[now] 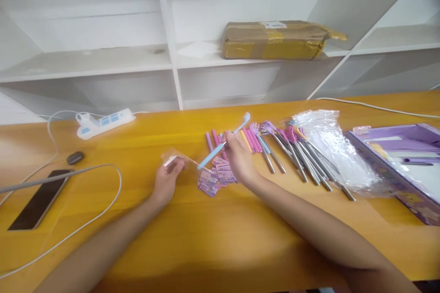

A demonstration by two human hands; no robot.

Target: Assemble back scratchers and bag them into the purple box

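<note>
My right hand [238, 153] is closed around the middle of a light blue back scratcher [211, 155]. Its thick handle slants down to the left, and its small blurred head points up to the right. In my left hand [167, 181], thumb and fingers pinch a clear plastic bag [175, 154], whose edge reaches toward the handle's lower end; whether they touch I cannot tell. Below the handle lies a pile of small purple-pink printed cards [209, 183]. Pink, purple and yellow tubes [252, 141] lie side by side just beyond my right hand.
Several metal-shafted back scratchers [302, 155] with coloured claw heads lie to the right, beside a heap of clear bags [330, 146] and a purple box [388, 176]. At left are a power strip [106, 122], a phone [39, 201] and white cables. A taped carton [275, 41] sits on the shelf.
</note>
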